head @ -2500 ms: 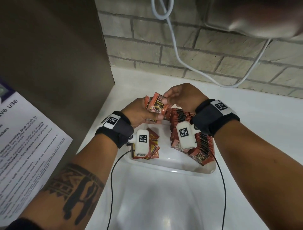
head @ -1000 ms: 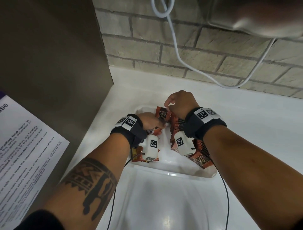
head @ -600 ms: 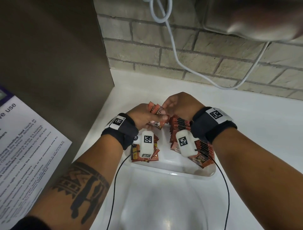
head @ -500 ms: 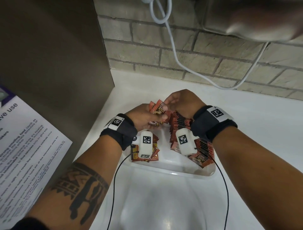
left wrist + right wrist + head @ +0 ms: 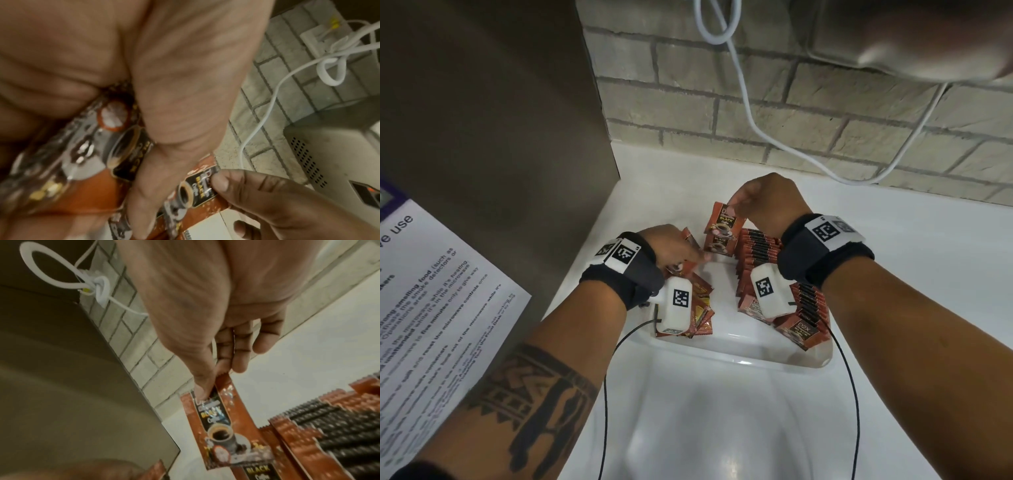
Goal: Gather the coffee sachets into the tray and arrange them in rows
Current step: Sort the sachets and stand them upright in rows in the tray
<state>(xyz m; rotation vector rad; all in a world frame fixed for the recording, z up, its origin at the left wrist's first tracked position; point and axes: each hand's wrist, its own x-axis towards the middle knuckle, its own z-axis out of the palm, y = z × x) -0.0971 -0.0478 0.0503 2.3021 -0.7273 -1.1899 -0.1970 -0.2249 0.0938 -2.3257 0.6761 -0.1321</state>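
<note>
Left hand point(image 5: 674, 247) gripping loose sachets point(image 5: 690, 270) over tray point(image 5: 722, 349) left side. Right hand point(image 5: 763, 205) pinching one sachet point(image 5: 722, 233) by top edge, long axis hanging vertical, just left of standing row point(image 5: 760, 253) along right edge; right hand nearer row.

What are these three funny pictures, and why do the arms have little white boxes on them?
Those white boxes are small cameras strapped to a person's wrists. The big picture comes from a camera on the person's head, looking down. The other two come from the wrist cameras, looking along each hand.

On the white counter sits a white tray with a neat row of coffee sachets standing in it.

The right hand pinches one sachet by its top edge and holds it up above the tray. The left hand grips a small bunch of sachets. The person is sorting them into rows.
</note>
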